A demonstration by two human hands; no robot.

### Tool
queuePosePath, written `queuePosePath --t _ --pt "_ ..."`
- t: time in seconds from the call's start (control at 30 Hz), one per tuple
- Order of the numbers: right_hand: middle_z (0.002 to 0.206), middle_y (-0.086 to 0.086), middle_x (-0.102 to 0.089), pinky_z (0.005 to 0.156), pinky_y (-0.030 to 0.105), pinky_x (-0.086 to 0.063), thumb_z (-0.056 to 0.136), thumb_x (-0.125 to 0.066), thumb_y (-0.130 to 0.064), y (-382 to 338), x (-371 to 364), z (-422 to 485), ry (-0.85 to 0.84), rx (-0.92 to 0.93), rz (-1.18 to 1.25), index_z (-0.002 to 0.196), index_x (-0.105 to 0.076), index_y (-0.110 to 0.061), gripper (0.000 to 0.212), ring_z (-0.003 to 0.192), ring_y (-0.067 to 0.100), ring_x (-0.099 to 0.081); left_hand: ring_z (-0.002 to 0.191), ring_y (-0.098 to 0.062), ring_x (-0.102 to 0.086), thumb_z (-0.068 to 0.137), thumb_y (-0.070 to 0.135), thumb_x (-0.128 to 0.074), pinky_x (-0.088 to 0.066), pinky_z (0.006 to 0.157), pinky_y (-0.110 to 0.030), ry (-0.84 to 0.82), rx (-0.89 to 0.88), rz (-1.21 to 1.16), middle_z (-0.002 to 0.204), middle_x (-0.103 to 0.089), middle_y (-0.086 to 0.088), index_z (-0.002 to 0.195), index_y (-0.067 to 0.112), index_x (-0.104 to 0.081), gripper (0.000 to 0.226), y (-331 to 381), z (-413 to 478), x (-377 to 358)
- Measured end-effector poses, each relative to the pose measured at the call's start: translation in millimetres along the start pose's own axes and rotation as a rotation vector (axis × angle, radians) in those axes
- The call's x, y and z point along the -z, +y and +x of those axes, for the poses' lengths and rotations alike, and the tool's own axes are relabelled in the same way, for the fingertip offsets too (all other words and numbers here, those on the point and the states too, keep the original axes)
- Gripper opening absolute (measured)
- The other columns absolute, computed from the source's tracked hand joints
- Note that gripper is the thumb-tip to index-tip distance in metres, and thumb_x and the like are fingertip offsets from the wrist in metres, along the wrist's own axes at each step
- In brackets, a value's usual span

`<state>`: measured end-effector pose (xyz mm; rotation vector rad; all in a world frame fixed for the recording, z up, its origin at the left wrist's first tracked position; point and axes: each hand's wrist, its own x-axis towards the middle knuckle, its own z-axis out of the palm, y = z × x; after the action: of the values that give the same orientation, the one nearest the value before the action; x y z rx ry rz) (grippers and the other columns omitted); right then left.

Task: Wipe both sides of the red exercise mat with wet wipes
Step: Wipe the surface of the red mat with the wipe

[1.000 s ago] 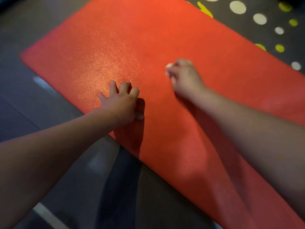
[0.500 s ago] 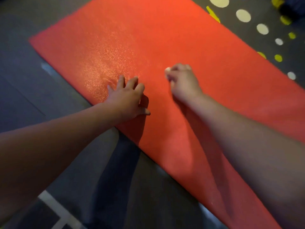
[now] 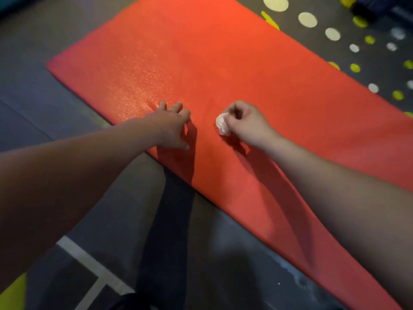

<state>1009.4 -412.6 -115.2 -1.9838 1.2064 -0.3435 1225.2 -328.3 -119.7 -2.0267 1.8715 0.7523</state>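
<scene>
Floor (image 3: 67,135) holds your red exercise mat (image 3: 245,63), which lies flat and runs from far left to near right. Your left hand (image 3: 172,126) rests on the mat, just inside its near long edge. Its fingers (image 3: 178,106) are straight and a little spread, pressing down on the red top, and the thumb points toward your other hand. Your right hand (image 3: 248,124) is on the mat too, just beside the left one and a bit closer to the middle of the mat. Its fingers are curled tight round a wet wipe (image 3: 222,124), a small white ball that sticks out on the thumb side and touches the mat. A shiny, speckled patch (image 3: 138,86) shows on the mat past your left hand, toward the mat's left short edge. Past the far long edge, the dark floor has round white and yellow dots (image 3: 308,19). Near you, a white line (image 3: 85,258) crosses the floor, with a yellow patch (image 3: 13,294) to its left.
</scene>
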Motion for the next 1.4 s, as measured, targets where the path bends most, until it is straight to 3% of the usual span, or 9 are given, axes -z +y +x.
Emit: queuePosePath --t 0.1,0.27,0.47,0.7,0.83,0.97,1.07,1.27,1.4 --pt "0.076 0.001 -0.063 0.058 0.025 -0.044 0.089 -0.056 -0.007 3.4 11.2 22.9 0.058 -0.186 0.003 0.097 -0.063 -0.015 0.013 0.06 0.01 -0.057 0.152 -0.049 -0.007 0.078 0.057 -0.079 -0.029 0.117 -0.062 0.001 0.012 -0.003 0.17 -0.008 -0.009 0.148 0.02 -0.033 0.092 2.0 -0.9 1.3" --pt "0.129 0.017 -0.05 0.093 0.031 -0.045 0.096 -0.059 -0.025 24.0 35.4 30.2 0.081 -0.233 -0.406 0.127 -0.058 -0.017 0.032 0.102 0.034 -0.062 0.142 -0.04 -0.036 0.088 0.048 -0.065 -0.031 0.118 -0.046 0.064 0.024 -0.092 0.154 -0.038 -0.011 0.139 0.023 -0.051 0.058 5.6 -2.4 12.8" --pt "0.118 0.017 -0.054 0.089 0.033 -0.042 0.097 -0.059 -0.028 30.5 57.7 14.2 -0.089 0.038 -0.477 0.122 -0.06 -0.015 0.028 0.103 0.033 -0.059 0.135 -0.041 -0.039 0.094 0.033 -0.055 -0.036 0.113 -0.046 0.138 0.117 -0.234 0.145 -0.045 -0.007 0.129 0.027 -0.061 0.036 15.9 -8.5 13.1" --pt "0.111 0.014 -0.054 0.082 0.032 -0.043 0.09 -0.069 -0.025 36.7 46.8 25.8 -0.147 0.116 -0.418 0.117 -0.063 -0.012 0.031 0.095 0.032 -0.059 0.116 -0.031 -0.053 0.092 0.03 -0.061 -0.043 0.097 -0.036 0.168 0.178 -0.269 0.12 -0.054 -0.006 0.111 0.021 -0.065 0.021 26.8 -8.5 21.8" --pt "0.1 0.015 -0.053 0.072 0.046 -0.05 0.091 -0.063 -0.016 41.6 20.0 22.5 -0.204 0.347 -0.378 0.102 -0.066 -0.009 0.013 0.085 0.038 -0.06 0.101 -0.025 -0.064 0.093 0.026 -0.06 -0.045 0.085 -0.03 0.215 0.234 -0.313 0.111 -0.063 -0.003 0.108 0.021 -0.067 0.017 39.0 -1.2 46.0" --pt "0.096 0.015 -0.052 0.064 0.044 -0.045 0.091 -0.059 -0.009 52.5 31.7 34.8 -0.195 0.48 -0.397 0.093 -0.065 -0.009 0.006 0.082 0.037 -0.057 0.104 -0.026 -0.059 0.093 0.021 -0.059 -0.041 0.085 -0.029 0.309 0.233 -0.35 0.115 -0.063 -0.007 0.113 0.016 -0.069 0.023 73.0 27.1 64.6" --pt "0.09 0.018 -0.054 0.066 0.045 -0.047 0.09 -0.057 -0.007 77.0 58.2 59.9 -0.072 0.46 -0.373 0.089 -0.066 -0.008 0.008 0.082 0.038 -0.058 0.122 -0.034 -0.05 0.094 0.02 -0.057 -0.037 0.103 -0.035 0.422 0.204 -0.384 0.123 -0.059 -0.016 0.112 0.014 -0.068 0.022 99.8 64.7 64.3" --pt "0.1 0.019 -0.056 0.079 0.044 -0.049 0.092 -0.052 -0.011 154.0 143.8 108.6 0.249 0.175 -0.503 0.1 -0.07 -0.01 0.019 0.096 0.041 -0.056 0.156 -0.03 -0.009 0.103 0.041 -0.039 -0.005 0.125 -0.053 0.434 0.299 -0.348 0.168 -0.019 -0.005 0.153 0.034 -0.038 0.051 164.2 144.1 40.7" --pt "0.105 0.021 -0.059 0.079 0.044 -0.046 0.094 -0.05 -0.016 182.4 170.4 115.4 0.407 -0.02 -0.491 0.104 -0.068 -0.008 0.022 0.098 0.042 -0.057 0.158 -0.026 0.005 0.103 0.051 -0.024 0.006 0.124 -0.058 0.509 0.374 -0.239 0.172 -0.007 0.002 0.159 0.042 -0.021 0.057 180.8 156.2 11.9"
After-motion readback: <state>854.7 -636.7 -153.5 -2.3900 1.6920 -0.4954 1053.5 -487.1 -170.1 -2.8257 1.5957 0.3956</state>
